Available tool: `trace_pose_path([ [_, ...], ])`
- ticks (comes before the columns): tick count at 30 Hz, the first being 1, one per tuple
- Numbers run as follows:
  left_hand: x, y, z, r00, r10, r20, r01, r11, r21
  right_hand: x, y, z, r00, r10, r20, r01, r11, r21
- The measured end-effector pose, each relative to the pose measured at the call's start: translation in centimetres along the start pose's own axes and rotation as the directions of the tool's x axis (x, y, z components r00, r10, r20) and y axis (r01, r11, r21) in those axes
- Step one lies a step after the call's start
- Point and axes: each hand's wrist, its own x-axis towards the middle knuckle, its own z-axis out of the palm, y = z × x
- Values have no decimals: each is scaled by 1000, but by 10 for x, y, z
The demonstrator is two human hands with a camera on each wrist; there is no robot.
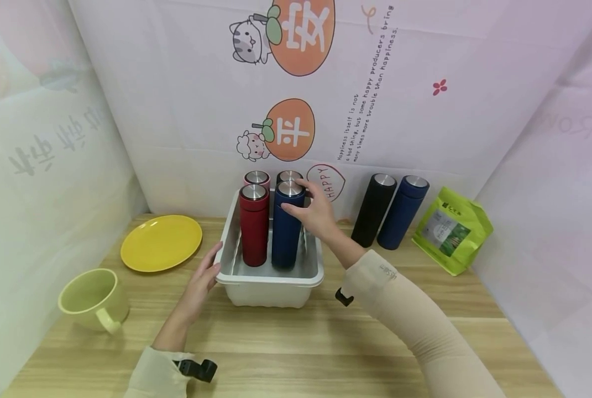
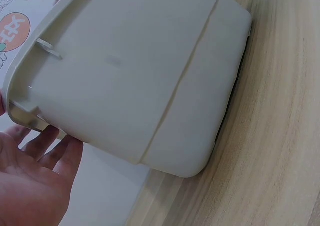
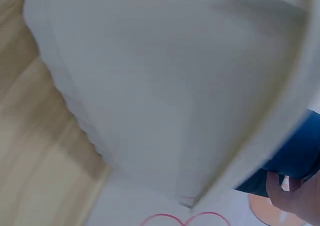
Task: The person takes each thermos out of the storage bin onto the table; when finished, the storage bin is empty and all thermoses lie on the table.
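1. The right hand (image 1: 318,213) grips the blue bottle (image 1: 287,237) just below its steel lid: the thumb lies on the near side, and curled fingers reach round toward the far side.
2. That bottle stands upright in the near right part of the bin (image 1: 271,281); whether its base touches the bin's floor I cannot tell.
3. The left hand (image 1: 201,284) holds the bin's left rim near the near corner, its fingers bent against the underside and slightly apart.
4. The red bottle (image 1: 254,226) stands just left of the blue one. Behind these two are the pink bottle (image 1: 257,177), far left, and a black bottle (image 1: 289,175), far right, both mostly hidden.
5. The bin sits on the wooden table (image 1: 286,348), near the printed sheet (image 1: 176,110) on the far side.
6. Left of the bin lie the yellow plate (image 1: 161,243) and, nearer, the green cup (image 1: 89,301).
7. Well to the right, a second black bottle (image 1: 373,210) and second blue bottle (image 1: 403,213) stand side by side, left of the green bag (image 1: 452,232).
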Motion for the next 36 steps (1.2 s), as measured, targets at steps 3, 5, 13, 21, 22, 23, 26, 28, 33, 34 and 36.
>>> trace_pose_path([
  [3, 0, 0, 0, 1000, 0, 2, 0, 1000, -1, 1, -9, -8, 1000, -19, -2, 19, 1000, 6],
  [5, 0, 0, 0, 1000, -1, 4, 1, 1000, 0, 1, -14, -13, 1000, -25, -1, 25, 1000, 6],
  [13, 0, 1, 0, 1000, -7, 7, 6, 1000, 6, 6, -35, -34, 999, -35, -21, 36, 999, 31],
  [21, 0, 2, 0, 1000, -13, 7, 13, 1000, 3, 11, -59, -61, 998, 27, -50, -23, 997, 78],
  [22, -1, 2, 0, 1000, -14, 7, 14, 1000, 2, 11, -60, -64, 998, 22, -55, -17, 996, 88],
  [23, -1, 1, 0, 1000, -15, 6, 15, 1000, 2, 11, -62, -66, 998, 18, -60, -13, 996, 91],
  [26, -1, 1, 0, 1000, -16, 7, 16, 1000, -1, 12, -66, -74, 997, -10, -72, 18, 994, 108],
  [28, -1, 1, 0, 1000, -16, 7, 16, 1000, -2, 12, -68, -79, 997, -17, -81, 26, 994, 107],
  [33, -1, 2, 1, 1000, -17, 4, 17, 1000, -3, 15, -72, -94, 994, -16, -111, 31, 990, 138],
  [34, -1, 2, 1, 1000, -17, 5, 17, 1000, -4, 15, -72, -96, 993, -15, -117, 33, 988, 150],
  [36, -1, 2, 1, 1000, -16, 4, 16, 1000, -3, 16, -73, -102, 992, -7, -128, 28, 986, 165],
])
